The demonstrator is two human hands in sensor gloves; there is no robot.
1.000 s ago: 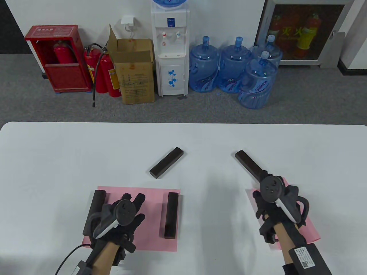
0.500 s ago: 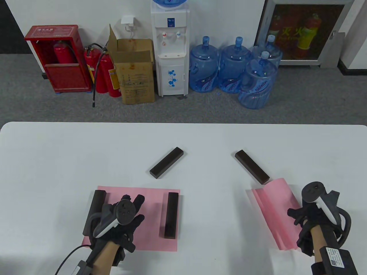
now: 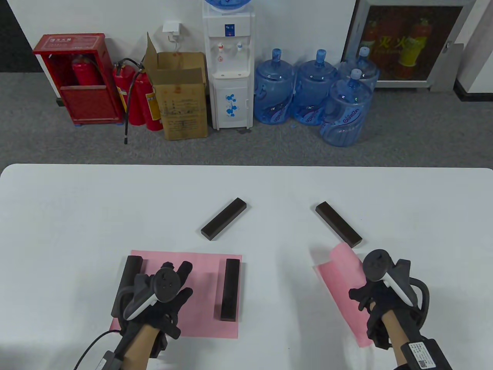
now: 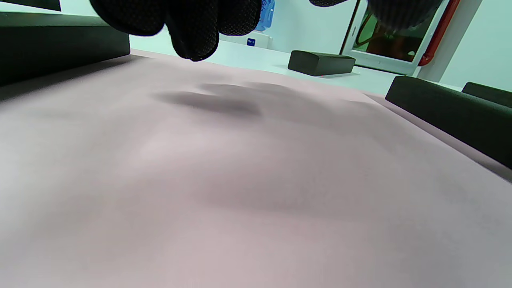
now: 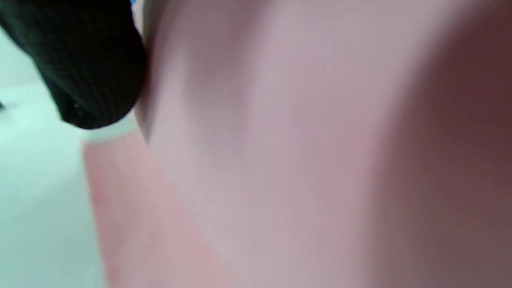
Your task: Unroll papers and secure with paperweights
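Note:
A pink paper (image 3: 200, 308) lies flat at the front left, with a dark paperweight on its left edge (image 3: 127, 283) and another on its right edge (image 3: 230, 290). My left hand (image 3: 169, 287) is open above this sheet, and its fingertips (image 4: 196, 40) hover just over the paper (image 4: 240, 180). A second pink paper (image 3: 341, 283) lies curled at the front right. My right hand (image 3: 371, 298) grips its right side, and a fingertip (image 5: 88, 72) presses against the curved sheet (image 5: 280, 140). Two free paperweights lie further back, one at the centre (image 3: 223, 219) and one to the right (image 3: 339, 224).
The white table (image 3: 77, 216) ends at a far edge, with grey floor beyond. A water dispenser (image 3: 230, 65), several blue water bottles (image 3: 312, 88), a cardboard box (image 3: 181, 96) and red fire extinguishers (image 3: 138, 96) stand along the wall.
My right hand swung out to the right and came back left, and the curled right paper shifted left with it. My left hand and the left paper stayed still.

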